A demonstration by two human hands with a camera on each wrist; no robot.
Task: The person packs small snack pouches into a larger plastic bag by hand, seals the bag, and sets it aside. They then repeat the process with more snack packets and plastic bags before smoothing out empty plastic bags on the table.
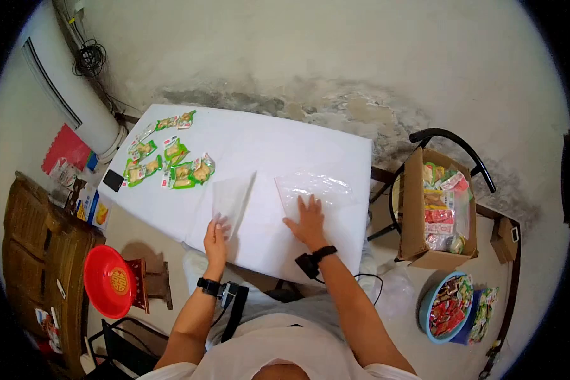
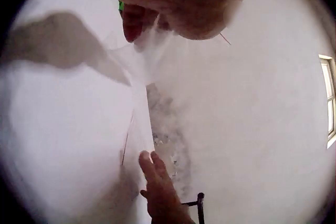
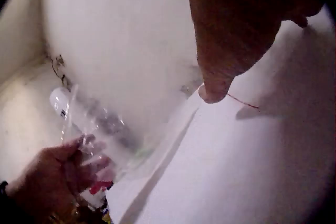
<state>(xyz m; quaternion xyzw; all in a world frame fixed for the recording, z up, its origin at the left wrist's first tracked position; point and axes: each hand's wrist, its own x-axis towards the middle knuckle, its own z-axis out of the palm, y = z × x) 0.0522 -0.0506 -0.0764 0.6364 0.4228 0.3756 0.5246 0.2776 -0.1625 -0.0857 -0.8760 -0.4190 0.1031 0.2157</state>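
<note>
My left hand (image 1: 215, 246) pinches a clear plastic bag (image 1: 232, 196) by its lower edge, lifted up off the white table; thumb and fingers show through the film in the right wrist view. To the right, my right hand (image 1: 309, 223) lies with fingers spread on another clear plastic bag (image 1: 332, 185), which has a thin red line along one edge and lies flat. At the table's left part are several green-and-clear snack packets (image 1: 182, 172), beyond the left hand. A black phone (image 1: 113, 180) rests at the table's left edge.
A cardboard box (image 1: 413, 209) of packaged snacks stands on a chair (image 1: 481, 164) to the right. Below it, a blue basin (image 1: 429, 310) holds more packets. A red basin (image 1: 101, 278) sits at the left, beside wooden furniture (image 1: 35, 247). The wall borders the table's (image 1: 266, 136) far side.
</note>
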